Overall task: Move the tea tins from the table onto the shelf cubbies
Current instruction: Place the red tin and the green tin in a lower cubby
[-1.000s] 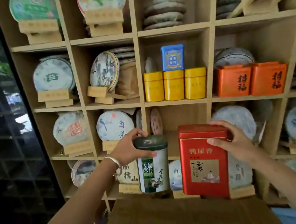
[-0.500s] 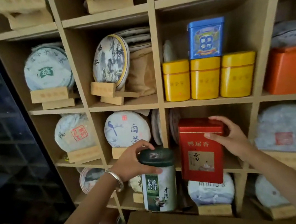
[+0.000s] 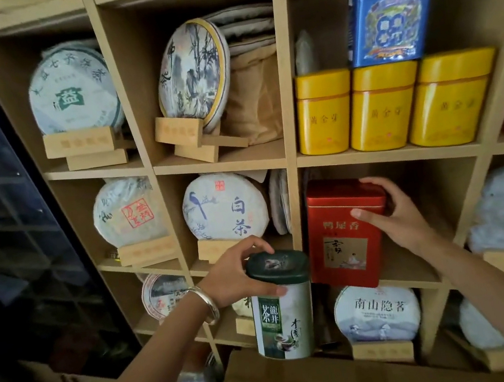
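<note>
While the tall red rectangular tea tin (image 3: 345,235) was held in front of the wooden shelf (image 3: 291,158) a second ago, the right hand (image 3: 397,217) now grips its top corner inside a middle cubby, apparently about to set it down. Lower and outside the cubbies, the left hand (image 3: 237,275) clasps the dark lid of the green-and-white cylindrical tea tin (image 3: 283,311), still to be shelved.

Dim, soft light fell on the shelf (image 3: 290,151); cubby backs lay shadowed, the far left was nearly black, and wide-angle distortion bent the slightly blurred edges.
</note>
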